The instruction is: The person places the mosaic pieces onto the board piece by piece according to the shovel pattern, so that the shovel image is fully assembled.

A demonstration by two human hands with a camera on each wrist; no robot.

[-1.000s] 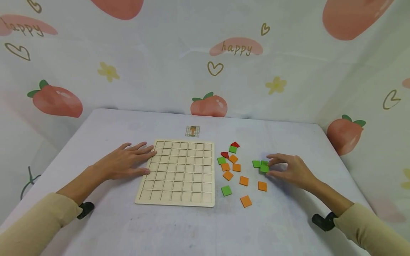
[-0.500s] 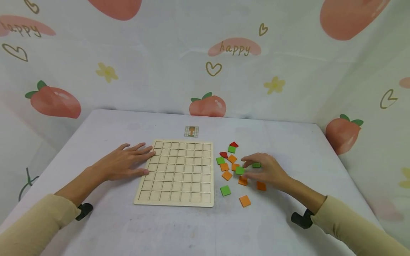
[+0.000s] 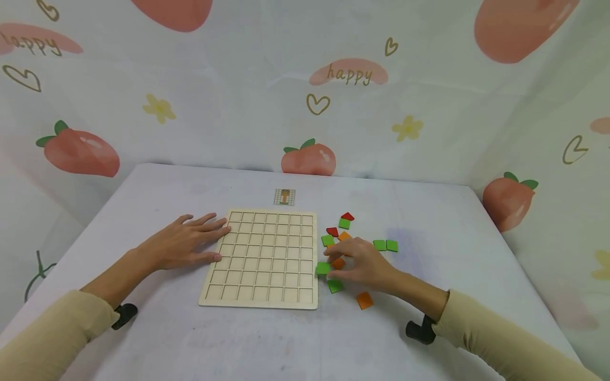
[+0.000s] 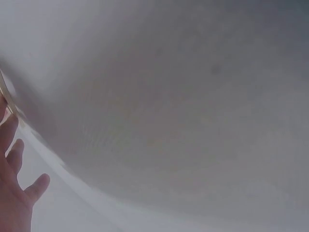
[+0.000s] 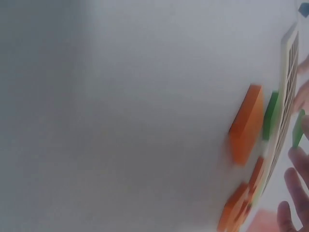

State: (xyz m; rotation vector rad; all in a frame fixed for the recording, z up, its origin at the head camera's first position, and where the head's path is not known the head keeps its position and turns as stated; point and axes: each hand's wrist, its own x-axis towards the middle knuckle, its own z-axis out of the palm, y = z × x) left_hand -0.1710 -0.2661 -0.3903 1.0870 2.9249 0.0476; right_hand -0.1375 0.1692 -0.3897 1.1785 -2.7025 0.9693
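Observation:
My right hand [image 3: 359, 264] pinches a green square tile [image 3: 322, 269] between thumb and fingers, at the right edge of the pale wooden grid board [image 3: 267, 259]. In the right wrist view that same green tile [image 5: 298, 128] shows at the fingertips, by the far right side. My left hand [image 3: 188, 241] lies flat with spread fingers, its fingertips resting on the board's left edge. In the left wrist view only part of the left hand [image 4: 12, 183] shows, at the lower left.
Under and around the right hand lie orange tiles [image 3: 365, 300], a green tile [image 3: 335, 286] and red pieces [image 3: 347, 216]. Two green tiles [image 3: 385, 245] sit farther right. A small printed pattern card [image 3: 284, 197] lies behind the board on the white table [image 3: 238, 344].
My right hand has picked up a green tile from the right-hand group and carried it left to the board's edge. The left hand has stayed in place.

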